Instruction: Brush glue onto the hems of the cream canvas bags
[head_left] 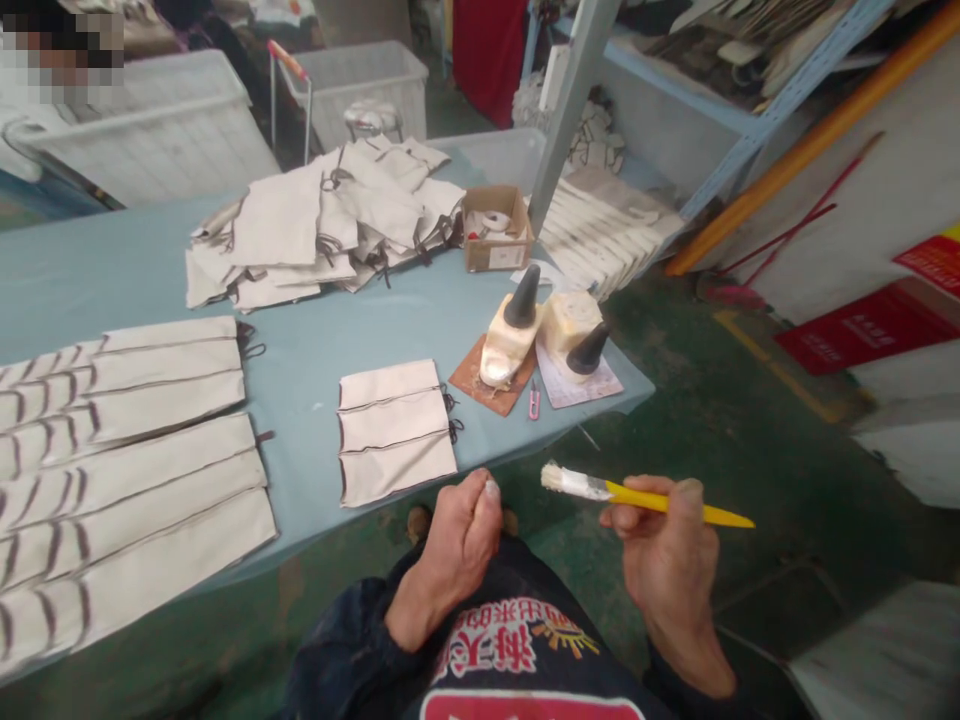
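My right hand grips a paintbrush by its yellow handle, in front of the table edge. The bristles point left and look pale and crusted. My left hand is closed, thumb against the curled fingers, just off the table edge; nothing shows sticking out of it. Beyond it lie cream cloth pieces with dark edging and cords, in overlapping rows. Behind the brush stand two cut plastic containers with black cones, set on a brown board and a pale sheet. Pink thread snips lie between them.
Overlapping cloth pieces cover the table's left side. A heap of cloth and a cardboard box sit farther back, near a metal post. White bins stand behind the table, a partly visible person at far left. Shelving rises at right.
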